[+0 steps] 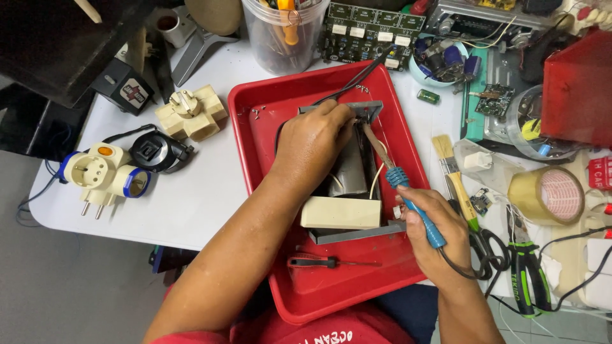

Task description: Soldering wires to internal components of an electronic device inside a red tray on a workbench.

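From the head camera, the left hand is pressing down on the grey metal unit lying inside the red tray, fingers curled over its far end. The right hand is gripping a blue-handled soldering iron, tip touching the unit. A red screwdriver is lying in the tray's near part.

One head camera — looking steeply down, close over the workbench.

Glossy red plastic tray holds a matt grey metal frame; just beside it, a smooth cream plastic block.
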